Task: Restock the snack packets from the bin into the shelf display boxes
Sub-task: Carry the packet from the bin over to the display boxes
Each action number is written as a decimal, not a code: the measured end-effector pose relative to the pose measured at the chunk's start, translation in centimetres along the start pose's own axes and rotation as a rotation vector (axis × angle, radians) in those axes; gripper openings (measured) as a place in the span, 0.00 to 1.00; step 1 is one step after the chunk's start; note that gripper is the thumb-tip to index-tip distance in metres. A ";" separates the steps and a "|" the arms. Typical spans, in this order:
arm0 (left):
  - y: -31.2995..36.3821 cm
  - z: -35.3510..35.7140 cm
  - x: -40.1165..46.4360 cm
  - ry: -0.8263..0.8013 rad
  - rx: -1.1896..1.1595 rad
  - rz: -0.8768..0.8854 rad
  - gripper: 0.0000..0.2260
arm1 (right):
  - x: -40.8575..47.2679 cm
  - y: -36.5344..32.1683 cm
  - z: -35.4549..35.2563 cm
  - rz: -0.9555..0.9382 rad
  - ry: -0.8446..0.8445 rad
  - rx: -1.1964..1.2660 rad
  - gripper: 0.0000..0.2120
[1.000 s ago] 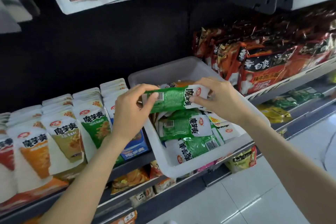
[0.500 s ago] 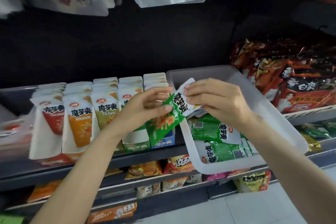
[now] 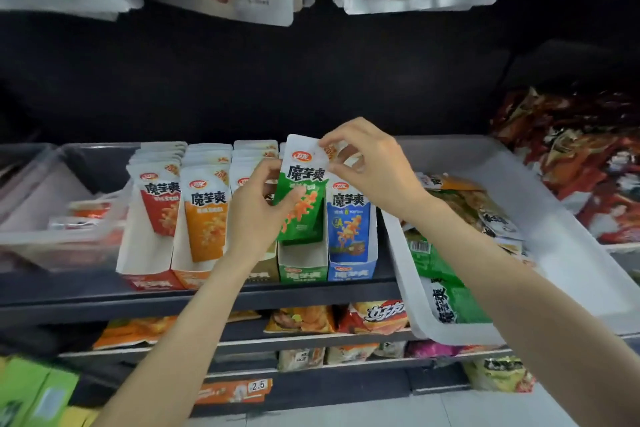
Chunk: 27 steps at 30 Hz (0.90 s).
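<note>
**Green packet going into its green box**

I hold one green packet [image 3: 300, 198] upright with both hands, just above the green display box [image 3: 303, 265] on the shelf [image 3: 242, 298]. My right hand [image 3: 372, 166] pinches the white top edge of the packet between thumb and fingers. My left hand [image 3: 258, 210] grips the left side lower down, with the thumb across the printed front. The bottom of the packet is already inside the open top of the box, but I think it does not yet rest on the floor of it.

The packet looks light and soft, a thin foil pouch that bends easily. The surface is glossy, so I judge it can slip if I hold only the flat middle. The sealed top edge is stiffer and is the better place to hold; the side hold keeps the pouch from folding when it goes down.

The box is narrow and it looks almost empty. A soft pouch may fall forward there, so I should lean it against the back.

The blue box [image 3: 351, 272] stands touching on the right, with a blue packet [image 3: 349, 222] inside. The bin [image 3: 568, 253] sits further right on the shelf, and more green packets [image 3: 429, 260] lie in it.
</note>
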<state>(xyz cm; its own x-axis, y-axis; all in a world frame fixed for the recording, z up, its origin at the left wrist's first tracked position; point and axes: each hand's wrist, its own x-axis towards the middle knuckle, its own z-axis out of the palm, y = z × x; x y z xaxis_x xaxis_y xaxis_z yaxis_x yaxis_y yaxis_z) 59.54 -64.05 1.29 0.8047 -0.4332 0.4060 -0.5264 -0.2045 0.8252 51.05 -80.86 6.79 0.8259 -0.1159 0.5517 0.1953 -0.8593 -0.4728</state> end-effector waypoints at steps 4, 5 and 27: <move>-1.0 0.2 -0.1 0.000 0.332 0.066 0.19 | 0.4 0.2 1.7 -0.088 -0.001 -0.186 0.10; -1.2 0.3 -0.1 0.005 0.426 0.100 0.20 | 0.5 0.2 1.9 -0.115 -0.011 -0.224 0.10; 5.9 4.0 -1.1 -0.454 -0.058 0.379 0.09 | -11.0 5.2 -8.3 0.207 -0.111 -0.347 0.08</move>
<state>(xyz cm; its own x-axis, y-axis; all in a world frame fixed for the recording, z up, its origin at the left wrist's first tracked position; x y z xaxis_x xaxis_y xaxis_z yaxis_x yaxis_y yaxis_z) 54.49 -68.29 4.16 0.3589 -0.8017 0.4780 -0.7278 0.0802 0.6811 38.62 -88.19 3.93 0.8847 -0.2654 0.3831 -0.1548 -0.9427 -0.2956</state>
